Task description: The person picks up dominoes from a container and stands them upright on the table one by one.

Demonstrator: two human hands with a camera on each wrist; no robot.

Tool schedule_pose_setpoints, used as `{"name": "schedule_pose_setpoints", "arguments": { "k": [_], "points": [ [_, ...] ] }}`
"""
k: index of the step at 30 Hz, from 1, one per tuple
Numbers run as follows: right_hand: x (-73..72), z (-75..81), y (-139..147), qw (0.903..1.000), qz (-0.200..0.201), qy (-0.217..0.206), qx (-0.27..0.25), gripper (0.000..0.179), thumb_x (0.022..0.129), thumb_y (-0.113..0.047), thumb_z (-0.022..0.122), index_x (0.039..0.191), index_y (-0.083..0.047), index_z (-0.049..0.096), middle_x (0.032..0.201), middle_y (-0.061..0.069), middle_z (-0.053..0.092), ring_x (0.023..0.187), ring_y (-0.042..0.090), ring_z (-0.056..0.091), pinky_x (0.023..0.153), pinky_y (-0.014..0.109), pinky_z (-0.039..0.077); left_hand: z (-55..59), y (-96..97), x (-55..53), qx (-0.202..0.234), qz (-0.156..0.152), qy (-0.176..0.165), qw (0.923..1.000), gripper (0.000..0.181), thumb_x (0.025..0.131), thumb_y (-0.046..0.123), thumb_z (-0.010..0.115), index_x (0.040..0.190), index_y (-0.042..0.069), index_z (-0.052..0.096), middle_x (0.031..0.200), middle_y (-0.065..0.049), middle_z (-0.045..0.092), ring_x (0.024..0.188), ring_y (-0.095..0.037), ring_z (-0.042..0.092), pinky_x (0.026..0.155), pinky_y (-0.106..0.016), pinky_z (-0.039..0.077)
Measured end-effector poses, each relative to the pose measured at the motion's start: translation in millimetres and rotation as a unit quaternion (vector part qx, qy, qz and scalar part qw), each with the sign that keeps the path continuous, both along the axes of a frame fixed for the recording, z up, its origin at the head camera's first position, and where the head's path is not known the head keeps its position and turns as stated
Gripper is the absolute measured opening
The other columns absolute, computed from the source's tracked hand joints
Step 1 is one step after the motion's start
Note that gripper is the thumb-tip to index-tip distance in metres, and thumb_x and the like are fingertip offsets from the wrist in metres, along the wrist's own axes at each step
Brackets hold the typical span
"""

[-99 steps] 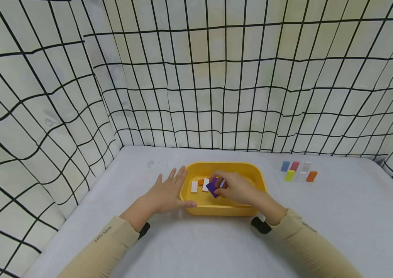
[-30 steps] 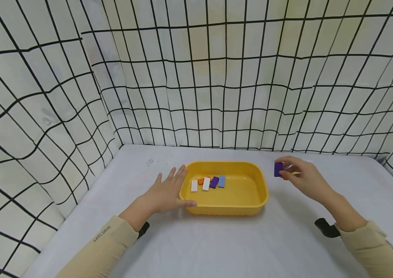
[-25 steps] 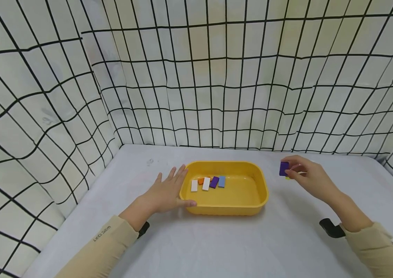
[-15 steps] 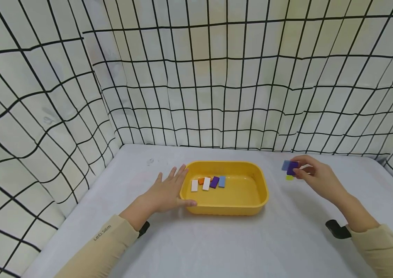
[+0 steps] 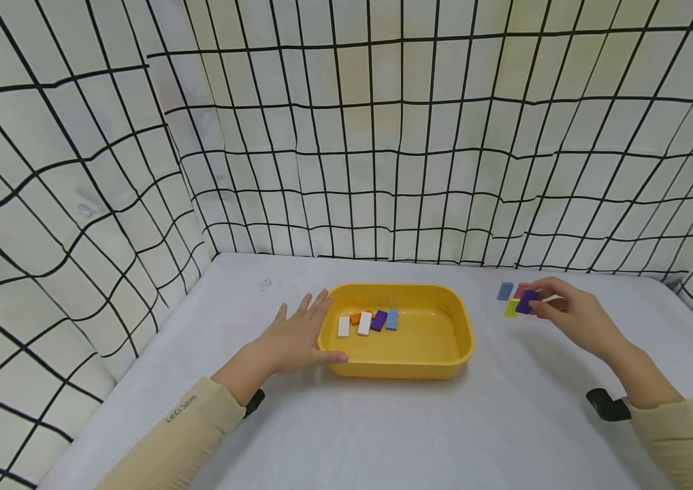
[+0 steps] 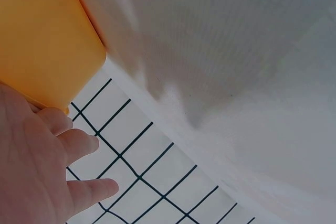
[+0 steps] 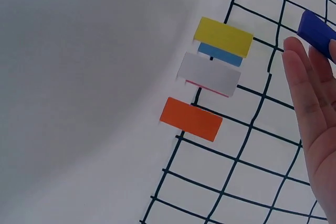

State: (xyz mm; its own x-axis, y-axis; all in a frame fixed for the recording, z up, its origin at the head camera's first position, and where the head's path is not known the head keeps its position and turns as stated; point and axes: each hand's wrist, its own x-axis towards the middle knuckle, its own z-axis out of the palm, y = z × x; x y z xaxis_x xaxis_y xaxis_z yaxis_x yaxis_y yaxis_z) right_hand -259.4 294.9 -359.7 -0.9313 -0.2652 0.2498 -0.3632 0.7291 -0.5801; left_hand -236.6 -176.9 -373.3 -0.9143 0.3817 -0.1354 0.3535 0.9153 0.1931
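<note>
Between thumb and fingertips, my right hand (image 5: 582,320) pinches a purple domino-like block (image 5: 527,302). It is held at the group of standing blocks right of the basin, overlapping the yellow block (image 5: 510,308) and pink block (image 5: 521,290) in the head view. A blue block (image 5: 504,291) stands at the group's left end. In the right wrist view a white block (image 7: 209,74) and an orange block (image 7: 191,119) also stand there; the hand hides both from the head camera. My left hand (image 5: 290,344), fingers spread, rests against the left side of the yellow basin (image 5: 401,370).
Inside the basin, toward its left, lie two white blocks, an orange block (image 5: 355,318), a second purple block (image 5: 378,321) and a light blue block (image 5: 392,320). A white cloth (image 5: 383,435) covers the table. Black netting (image 5: 373,150) over white sheeting walls the back and sides.
My right hand has carried the purple block from the basin to the standing group, drifting farther right over the last second and uncovering the blue, pink and yellow blocks. My left hand stays put.
</note>
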Motion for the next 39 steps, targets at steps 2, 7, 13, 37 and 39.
{"name": "schedule_pose_setpoints", "arguments": {
  "k": [2, 7, 13, 37, 39],
  "points": [
    [-0.6, -0.1, 3.4, 0.9999, -0.006, 0.000, 0.009, 0.028, 0.102, -0.009, 0.065, 0.128, 0.000, 0.058, 0.112, 0.022, 0.067, 0.104, 0.046, 0.069, 0.082, 0.054, 0.059, -0.4, -0.1, -0.4, -0.001, 0.000, 0.000, 1.0000, 0.118, 0.087, 0.077, 0.059, 0.165, 0.004, 0.008, 0.172, -0.009, 0.001, 0.156, -0.036, 0.002, 0.118, -0.069, 0.002],
    [-3.6, -1.1, 11.3, 0.9995, -0.014, -0.010, 0.027, 0.027, 0.102, -0.012, 0.065, 0.125, 0.002, 0.059, 0.108, 0.022, 0.070, 0.100, 0.043, 0.070, 0.083, 0.057, 0.058, -0.4, 0.0, -0.8, 0.000, 0.001, -0.001, 1.0000, 0.119, 0.086, 0.078, 0.058, 0.165, 0.005, 0.007, 0.172, -0.009, 0.001, 0.157, -0.035, 0.002, 0.119, -0.069, 0.001],
    [-7.4, -3.9, 17.2, 0.9982, -0.011, -0.030, 0.050, 0.028, 0.101, -0.010, 0.066, 0.124, 0.003, 0.060, 0.103, 0.018, 0.072, 0.096, 0.038, 0.070, 0.082, 0.054, 0.059, 1.1, 0.6, -0.1, 0.005, 0.003, -0.006, 1.0000, 0.119, 0.086, 0.077, 0.060, 0.165, 0.005, 0.007, 0.172, -0.008, 0.001, 0.157, -0.035, 0.001, 0.119, -0.068, 0.000],
    [-20.4, -14.1, 4.8, 0.9919, 0.042, -0.057, 0.106, 0.019, 0.094, -0.004, 0.072, 0.112, 0.003, 0.070, 0.098, 0.010, 0.072, 0.086, 0.025, 0.065, 0.071, 0.037, 0.058, -1.1, 0.3, 0.4, 0.007, 0.003, -0.001, 1.0000, 0.119, 0.086, 0.077, 0.060, 0.165, 0.005, 0.008, 0.172, -0.010, 0.002, 0.156, -0.036, 0.002, 0.118, -0.069, 0.002],
    [-20.9, -14.7, 4.0, 0.9914, 0.040, -0.061, 0.108, 0.019, 0.094, -0.004, 0.072, 0.112, 0.003, 0.070, 0.098, 0.009, 0.072, 0.086, 0.024, 0.065, 0.072, 0.037, 0.059, -0.8, 0.5, 0.3, 0.006, 0.003, 0.000, 1.0000, 0.118, 0.087, 0.076, 0.061, 0.165, 0.005, 0.008, 0.172, -0.009, 0.002, 0.156, -0.036, 0.002, 0.118, -0.069, 0.001]
  ]
}}
